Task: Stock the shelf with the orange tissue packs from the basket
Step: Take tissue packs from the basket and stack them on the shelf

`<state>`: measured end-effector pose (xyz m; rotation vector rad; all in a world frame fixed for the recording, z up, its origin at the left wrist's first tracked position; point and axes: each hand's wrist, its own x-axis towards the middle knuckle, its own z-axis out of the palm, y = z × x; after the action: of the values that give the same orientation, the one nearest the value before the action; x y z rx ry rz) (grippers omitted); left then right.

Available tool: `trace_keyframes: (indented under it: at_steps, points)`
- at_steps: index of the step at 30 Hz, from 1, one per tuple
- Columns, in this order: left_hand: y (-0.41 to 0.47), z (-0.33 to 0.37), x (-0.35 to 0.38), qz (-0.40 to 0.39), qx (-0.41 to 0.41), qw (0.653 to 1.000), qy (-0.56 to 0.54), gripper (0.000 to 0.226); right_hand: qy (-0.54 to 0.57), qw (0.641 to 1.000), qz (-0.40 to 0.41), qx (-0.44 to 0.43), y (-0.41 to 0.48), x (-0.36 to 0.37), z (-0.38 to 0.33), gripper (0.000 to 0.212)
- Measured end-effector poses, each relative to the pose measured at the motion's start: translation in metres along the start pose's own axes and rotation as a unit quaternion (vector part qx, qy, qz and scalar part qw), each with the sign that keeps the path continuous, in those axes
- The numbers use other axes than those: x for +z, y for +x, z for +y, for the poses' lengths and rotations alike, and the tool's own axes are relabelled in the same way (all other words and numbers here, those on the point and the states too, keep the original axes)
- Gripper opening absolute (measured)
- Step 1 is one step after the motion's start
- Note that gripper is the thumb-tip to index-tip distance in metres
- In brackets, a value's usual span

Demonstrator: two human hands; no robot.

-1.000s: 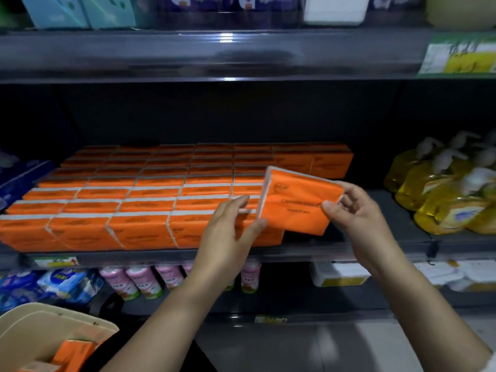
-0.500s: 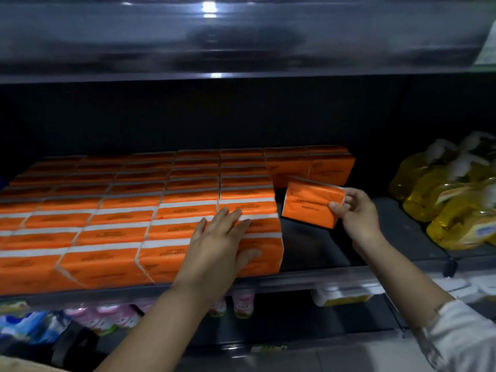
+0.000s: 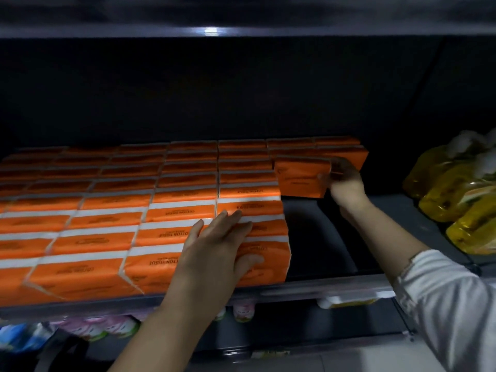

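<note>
Several rows of orange tissue packs (image 3: 112,226) fill the left and middle of the dark shelf (image 3: 314,237). My right hand (image 3: 345,181) grips one orange tissue pack (image 3: 302,178) by its right end, upright, deep in the shelf against the rear packs (image 3: 341,153). My left hand (image 3: 217,242) lies flat with straight fingers on top of the front right packs. The basket is out of view.
Yellow liquid bottles (image 3: 461,194) stand at the shelf's right side. A bare dark strip of shelf lies between the orange rows and the bottles. Below the shelf edge (image 3: 295,291) are pink and blue packages (image 3: 88,328). Another shelf (image 3: 241,30) hangs low overhead.
My right hand has carried the pack from in front of the shelf further back, up to the rear row. My left hand has stayed on the front packs. The camera has moved closer.
</note>
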<state>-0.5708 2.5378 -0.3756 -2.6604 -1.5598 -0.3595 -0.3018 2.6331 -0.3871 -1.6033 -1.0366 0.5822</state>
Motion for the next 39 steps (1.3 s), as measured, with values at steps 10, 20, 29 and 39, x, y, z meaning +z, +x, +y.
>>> trace_keyframes:
  at_steps: [10, 20, 29, 39]
  points:
    - [0.000, -0.002, 0.004, 0.011, 0.005, 1.000, -0.018, 0.063, -0.075, 0.997, 0.014, 0.013, 0.008, 0.020, 0.000, 0.040]
    - [-0.004, 0.002, 0.001, 0.035, 0.012, 0.999, 0.013, 0.061, -0.124, 0.992, 0.001, 0.036, -0.004, 0.006, 0.003, 0.041]
    - [-0.020, 0.004, -0.032, 0.044, 0.006, 0.999, -0.016, 0.056, -0.239, 0.961, 0.010, -0.135, -0.078, -0.038, -0.036, 0.043]
    - [-0.151, -0.084, -0.087, 0.111, -0.050, 0.992, 0.046, 0.041, -0.140, 0.917, -0.154, -0.341, -0.219, 0.041, -0.128, 0.039]
